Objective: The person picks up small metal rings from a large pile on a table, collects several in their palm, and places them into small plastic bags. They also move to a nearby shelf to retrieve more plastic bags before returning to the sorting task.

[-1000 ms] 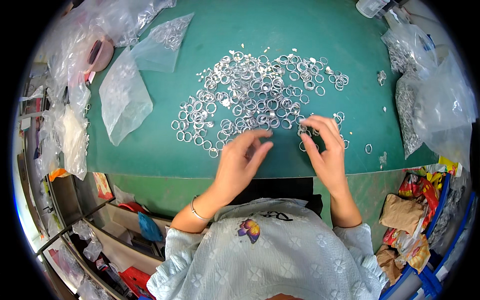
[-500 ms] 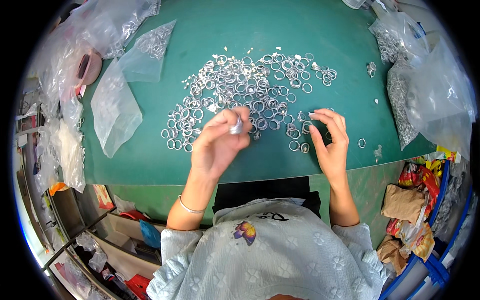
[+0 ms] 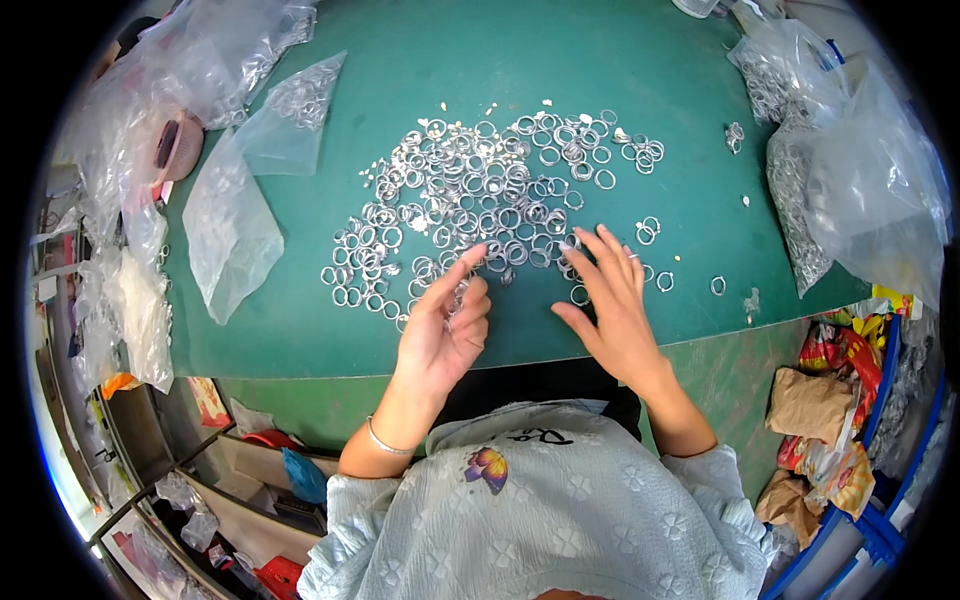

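A wide pile of silver-coloured rings (image 3: 490, 185) lies on the green tabletop, with small pale flakes scattered among them. At the pile's near edge my left hand (image 3: 440, 335) is turned palm inward, its fingers curled around a few metal rings (image 3: 457, 297) that show partly between them. The index finger points out toward the pile. My right hand (image 3: 618, 312) reaches over the pile's near right edge, palm down with fingers spread. Its fingertips are at several rings, some of them partly hidden beneath the hand.
Clear plastic bags of metal pieces stand at the right (image 3: 800, 200) and back left (image 3: 300, 95). A flattened clear bag (image 3: 230, 235) lies on the left, near a pink basket (image 3: 180, 150). A few stray rings (image 3: 718, 286) sit right of my hand. Shelving with packets flanks the table's near side.
My left hand has drawn down toward me, and the rings it held up at the fingertips now sit lower in its curled fingers. My right hand has moved left toward the pile.
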Tool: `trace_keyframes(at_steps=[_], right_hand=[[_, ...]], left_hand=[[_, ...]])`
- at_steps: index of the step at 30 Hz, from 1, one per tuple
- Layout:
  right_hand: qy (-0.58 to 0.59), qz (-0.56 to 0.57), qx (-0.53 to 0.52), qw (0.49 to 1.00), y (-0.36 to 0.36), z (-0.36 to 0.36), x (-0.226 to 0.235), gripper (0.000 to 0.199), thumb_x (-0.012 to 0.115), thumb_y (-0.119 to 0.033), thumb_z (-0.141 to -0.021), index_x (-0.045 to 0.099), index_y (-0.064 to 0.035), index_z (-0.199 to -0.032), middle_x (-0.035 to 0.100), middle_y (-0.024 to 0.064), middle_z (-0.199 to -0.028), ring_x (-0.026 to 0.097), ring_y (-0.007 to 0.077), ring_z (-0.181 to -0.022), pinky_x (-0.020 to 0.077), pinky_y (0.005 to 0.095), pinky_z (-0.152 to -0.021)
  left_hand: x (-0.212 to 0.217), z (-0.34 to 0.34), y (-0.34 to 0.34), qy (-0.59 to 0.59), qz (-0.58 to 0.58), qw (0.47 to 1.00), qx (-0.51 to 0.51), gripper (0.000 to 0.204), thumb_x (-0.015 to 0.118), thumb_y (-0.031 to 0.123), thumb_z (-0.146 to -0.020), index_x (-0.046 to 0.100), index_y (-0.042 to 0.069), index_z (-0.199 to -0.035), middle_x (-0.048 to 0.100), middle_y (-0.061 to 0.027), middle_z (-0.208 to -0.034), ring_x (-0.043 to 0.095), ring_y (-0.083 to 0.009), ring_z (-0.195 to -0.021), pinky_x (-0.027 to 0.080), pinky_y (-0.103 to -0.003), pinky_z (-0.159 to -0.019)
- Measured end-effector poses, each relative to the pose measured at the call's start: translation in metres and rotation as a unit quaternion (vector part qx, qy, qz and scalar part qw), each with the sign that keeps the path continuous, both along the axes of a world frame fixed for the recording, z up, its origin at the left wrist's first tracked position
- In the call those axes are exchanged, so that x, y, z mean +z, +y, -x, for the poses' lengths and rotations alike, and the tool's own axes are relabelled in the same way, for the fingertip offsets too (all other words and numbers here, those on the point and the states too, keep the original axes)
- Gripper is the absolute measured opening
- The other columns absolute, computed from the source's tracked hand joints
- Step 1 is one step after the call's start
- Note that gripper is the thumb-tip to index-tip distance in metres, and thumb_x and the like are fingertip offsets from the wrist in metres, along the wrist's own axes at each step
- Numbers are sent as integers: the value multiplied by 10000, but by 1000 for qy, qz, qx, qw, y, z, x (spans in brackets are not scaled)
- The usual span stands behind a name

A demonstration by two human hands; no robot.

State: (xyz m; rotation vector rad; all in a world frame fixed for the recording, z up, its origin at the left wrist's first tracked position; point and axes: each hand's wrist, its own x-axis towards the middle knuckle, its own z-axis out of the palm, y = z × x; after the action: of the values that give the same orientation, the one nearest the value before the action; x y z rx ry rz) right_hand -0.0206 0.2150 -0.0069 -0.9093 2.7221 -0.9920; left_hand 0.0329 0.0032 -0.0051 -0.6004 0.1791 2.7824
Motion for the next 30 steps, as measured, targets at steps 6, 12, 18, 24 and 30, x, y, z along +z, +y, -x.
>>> trace_keyframes(at_steps=[6,12,18,24,30], right_hand=[[133,-28,-167,977,21,30,-5,456,632,-201,-817,497,-25,-1215,444,161,-1287,355,335,-1263,216,471,-1027],[72,-14,-72,995,4,53,-2,520,620,-235,-833,447,7,-1259,397,195,-1328,311,367,-1282,250,460,-1020],[113,-53,44,991,-10,75,-6,550,614,-273,-839,432,-5,-1283,355,202,-1371,298,385,-1287,286,471,-1011],[-152,115,114,975,1,81,21,372,639,-193,-822,561,-53,-1157,507,125,-1268,445,298,-1204,320,427,-1015],[75,-122,-72,987,23,143,-11,492,515,-338,-897,462,-29,-1276,365,169,-1397,260,338,-1335,192,457,-1086]], left_hand=[[23,2,3,-105,115,984,86,321,463,77,-892,471,-12,-1201,553,-126,-1034,535,-210,-946,477,-335,-808],[-8,-10,1,-25,94,993,65,406,497,27,-853,446,-27,-1252,585,-106,-1048,541,-192,-918,473,-323,-796],[6,-3,7,-47,168,982,66,473,488,-44,-802,431,-31,-1271,566,-106,-1085,514,-180,-883,454,-291,-764],[-15,-11,-4,20,79,994,69,473,502,-24,-791,441,-35,-1259,548,-124,-1112,506,-181,-903,446,-289,-776],[22,7,17,-72,140,986,59,420,513,36,-812,467,-36,-1223,553,-109,-1068,504,-179,-872,431,-284,-737]])
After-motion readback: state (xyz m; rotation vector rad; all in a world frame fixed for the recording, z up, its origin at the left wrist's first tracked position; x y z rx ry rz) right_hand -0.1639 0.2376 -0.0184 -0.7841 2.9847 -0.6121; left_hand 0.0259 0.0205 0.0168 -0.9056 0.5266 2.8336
